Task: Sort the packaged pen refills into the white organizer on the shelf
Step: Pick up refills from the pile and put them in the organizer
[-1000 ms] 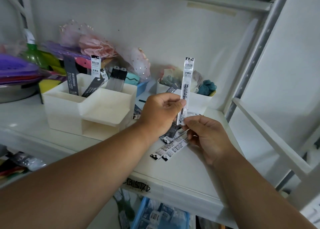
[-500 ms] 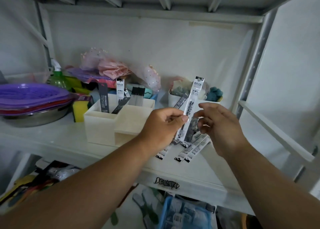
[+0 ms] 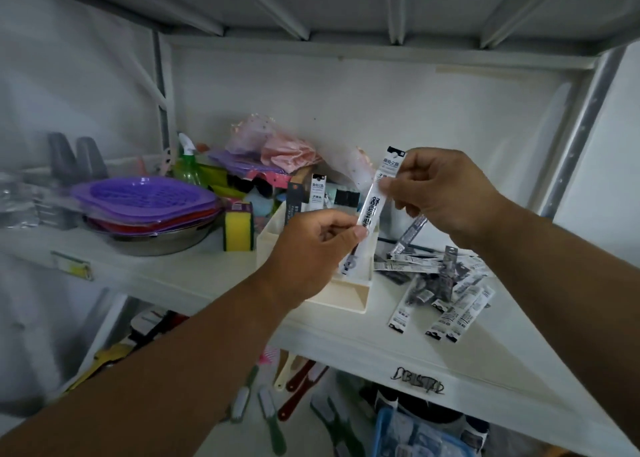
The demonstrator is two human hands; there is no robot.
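Note:
A long clear refill pack (image 3: 373, 207) with black print is held upright over the white organizer (image 3: 356, 294). My left hand (image 3: 311, 248) pinches its lower part; my right hand (image 3: 436, 193) pinches its upper part. Several refill packs (image 3: 317, 193) stand in the organizer's rear compartments. A loose pile of refill packs (image 3: 446, 290) lies on the shelf (image 3: 450, 352) to the organizer's right. My left hand hides much of the organizer.
Purple baskets (image 3: 145, 197) stacked in a steel bowl (image 3: 159, 242) sit at the left, with a yellow sponge (image 3: 238, 228) and green spray bottle (image 3: 188, 165) nearby. Pink netting and clutter fill the back. Brushes and a blue bin lie on the level below.
My right hand has risen and taken hold of the pack's upper part. Both hands and the pack have shifted left over the organizer, as the camera tilted up and left.

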